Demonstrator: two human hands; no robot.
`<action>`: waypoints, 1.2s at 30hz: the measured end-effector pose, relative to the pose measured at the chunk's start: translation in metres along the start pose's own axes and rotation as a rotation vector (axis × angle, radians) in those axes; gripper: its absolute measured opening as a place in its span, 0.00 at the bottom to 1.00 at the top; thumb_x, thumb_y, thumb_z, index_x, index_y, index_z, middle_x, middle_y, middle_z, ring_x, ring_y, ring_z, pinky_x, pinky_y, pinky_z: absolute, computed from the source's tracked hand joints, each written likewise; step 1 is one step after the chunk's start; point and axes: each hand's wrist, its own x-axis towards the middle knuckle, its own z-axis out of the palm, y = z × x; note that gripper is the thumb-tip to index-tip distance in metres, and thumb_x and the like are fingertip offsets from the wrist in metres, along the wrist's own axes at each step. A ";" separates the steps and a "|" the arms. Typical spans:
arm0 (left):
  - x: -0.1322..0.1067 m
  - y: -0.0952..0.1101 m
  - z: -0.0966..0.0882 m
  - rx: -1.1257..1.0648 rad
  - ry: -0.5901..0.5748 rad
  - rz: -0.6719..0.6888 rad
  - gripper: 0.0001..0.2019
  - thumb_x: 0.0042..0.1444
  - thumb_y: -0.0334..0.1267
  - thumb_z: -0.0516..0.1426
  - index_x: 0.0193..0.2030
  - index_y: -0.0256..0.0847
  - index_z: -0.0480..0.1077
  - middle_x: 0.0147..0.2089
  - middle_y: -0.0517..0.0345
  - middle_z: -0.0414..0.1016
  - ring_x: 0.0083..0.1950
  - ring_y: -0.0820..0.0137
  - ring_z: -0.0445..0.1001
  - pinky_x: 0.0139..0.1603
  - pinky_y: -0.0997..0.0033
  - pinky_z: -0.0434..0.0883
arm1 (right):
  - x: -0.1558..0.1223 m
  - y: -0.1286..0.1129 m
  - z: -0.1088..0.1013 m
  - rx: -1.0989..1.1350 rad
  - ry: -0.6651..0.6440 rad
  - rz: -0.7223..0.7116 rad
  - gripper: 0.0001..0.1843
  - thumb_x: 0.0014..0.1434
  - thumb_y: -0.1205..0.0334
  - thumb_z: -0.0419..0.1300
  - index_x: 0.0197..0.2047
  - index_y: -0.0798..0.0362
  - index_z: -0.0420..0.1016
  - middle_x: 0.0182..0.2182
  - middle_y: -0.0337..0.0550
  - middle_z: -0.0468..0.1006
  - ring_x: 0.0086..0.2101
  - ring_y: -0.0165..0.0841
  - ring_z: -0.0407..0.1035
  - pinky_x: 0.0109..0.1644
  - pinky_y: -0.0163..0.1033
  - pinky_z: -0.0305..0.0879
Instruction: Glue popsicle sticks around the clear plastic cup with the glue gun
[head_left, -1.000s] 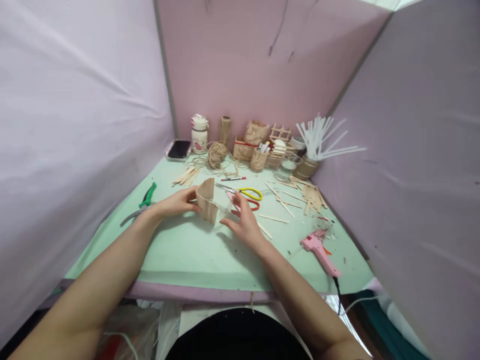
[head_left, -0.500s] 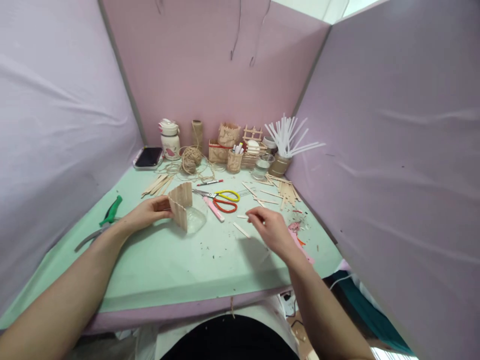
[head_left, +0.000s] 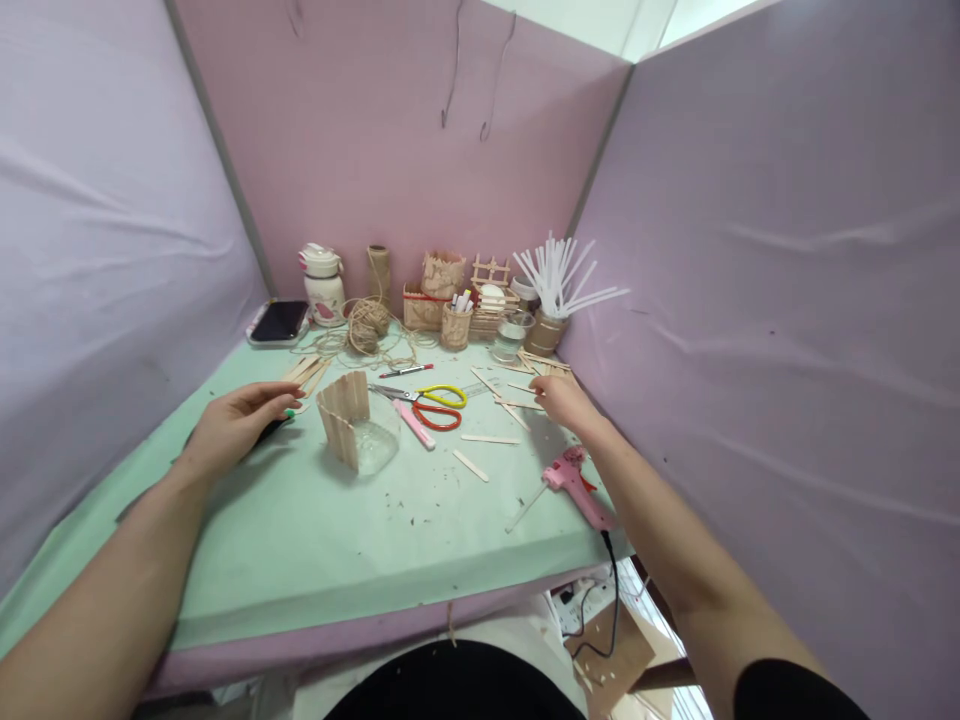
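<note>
On the left side of the table, my left hand [head_left: 244, 422] is closed around green-handled pliers [head_left: 274, 429]; only a green tip and a dark part show past the fingers. To its right stands a clear glass container [head_left: 379, 447] with craft sticks [head_left: 341, 420] lining part of its sides, untouched by either hand. My right hand [head_left: 566, 402] reaches to the back right, its fingertips pinched at the end of a thin craft stick [head_left: 521, 387]. Two loose sticks [head_left: 470, 466] lie before the glass. A pink glue gun [head_left: 576, 487] rests below my right forearm.
Scissors [head_left: 439, 405], a pink cutter [head_left: 415, 424] and a pen [head_left: 406, 371] lie mid-table. Behind them are twine [head_left: 367, 325], a bottle [head_left: 324, 287], a phone [head_left: 279, 322], stick-made holders [head_left: 424, 308], a glass bowl [head_left: 511, 338] and white glue sticks [head_left: 555, 280]. The gun's cord [head_left: 615, 580] hangs over the edge.
My left hand has let go of the stick-lined glass and moved left onto the pliers. My right hand has left a stick on the table and moved back and right, uncovering the glue gun.
</note>
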 end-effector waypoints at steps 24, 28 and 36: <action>-0.008 -0.012 -0.009 -0.140 0.234 0.010 0.20 0.49 0.49 0.61 0.46 0.40 0.75 0.37 0.57 0.80 0.37 0.69 0.76 0.43 0.70 0.73 | -0.029 -0.036 0.000 0.735 0.007 -0.081 0.11 0.55 0.59 0.60 0.39 0.54 0.80 0.32 0.40 0.81 0.33 0.32 0.74 0.39 0.39 0.72; -0.009 -0.009 -0.007 -0.151 0.153 -0.051 0.19 0.48 0.48 0.62 0.44 0.39 0.76 0.36 0.58 0.79 0.37 0.70 0.75 0.44 0.71 0.73 | -0.040 -0.035 -0.001 0.836 0.003 -0.075 0.11 0.49 0.59 0.62 0.35 0.53 0.82 0.28 0.40 0.81 0.30 0.33 0.72 0.39 0.41 0.70; -0.081 0.028 0.022 -0.218 0.413 0.083 0.14 0.52 0.48 0.61 0.43 0.47 0.77 0.34 0.61 0.78 0.34 0.67 0.75 0.41 0.66 0.75 | -0.095 -0.061 -0.013 0.955 -0.098 -0.067 0.12 0.49 0.58 0.63 0.37 0.51 0.82 0.29 0.39 0.81 0.31 0.33 0.71 0.40 0.40 0.69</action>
